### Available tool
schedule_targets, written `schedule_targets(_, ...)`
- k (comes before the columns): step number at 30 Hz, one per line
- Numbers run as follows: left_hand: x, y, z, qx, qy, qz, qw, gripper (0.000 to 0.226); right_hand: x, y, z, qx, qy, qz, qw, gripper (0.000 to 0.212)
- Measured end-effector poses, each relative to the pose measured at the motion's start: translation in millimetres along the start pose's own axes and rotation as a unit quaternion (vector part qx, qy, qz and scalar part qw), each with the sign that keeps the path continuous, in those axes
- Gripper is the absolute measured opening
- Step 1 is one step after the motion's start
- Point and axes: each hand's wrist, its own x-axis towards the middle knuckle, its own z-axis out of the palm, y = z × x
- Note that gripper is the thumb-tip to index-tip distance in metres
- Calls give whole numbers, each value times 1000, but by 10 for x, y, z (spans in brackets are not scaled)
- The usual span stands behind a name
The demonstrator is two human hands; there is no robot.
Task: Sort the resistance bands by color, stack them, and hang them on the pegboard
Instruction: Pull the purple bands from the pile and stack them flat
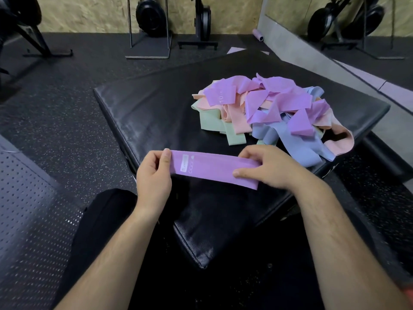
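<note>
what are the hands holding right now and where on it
A flat purple fabric resistance band, stretched between both hands: left hand pinches its left end, right hand grips its right end.

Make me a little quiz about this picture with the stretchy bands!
1. Which colour is the band that the left hand and the right hand hold? A green, B purple, C blue.
2. True or false: the pile of bands lies on the black mat.
3. Fill in: the held band's white label sits nearest the ____ hand.
Key: 1 B; 2 true; 3 left.
</note>
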Motion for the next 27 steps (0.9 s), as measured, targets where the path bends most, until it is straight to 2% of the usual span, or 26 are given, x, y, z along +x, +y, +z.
schedule_targets(5,25,-14,38,25,13,-4,1000,29,-230,271,1,20,117,-9,993,12)
schedule_targets(10,41,-16,74,39,22,-10,999,30,-284,383,-44,115,140,18,983,13)
schedule_targets(19,166,-172,75,117,28,21,992,30,-299,661,-62,202,43,68,976,51)
schedule_targets(24,173,-202,70,138,24,14,990,22,-263,805,-44,209,136,86,965,41)
schedule_targets(27,186,-213,86,145,25,12,989,22,-241,824,28,174,199,84,961,37)
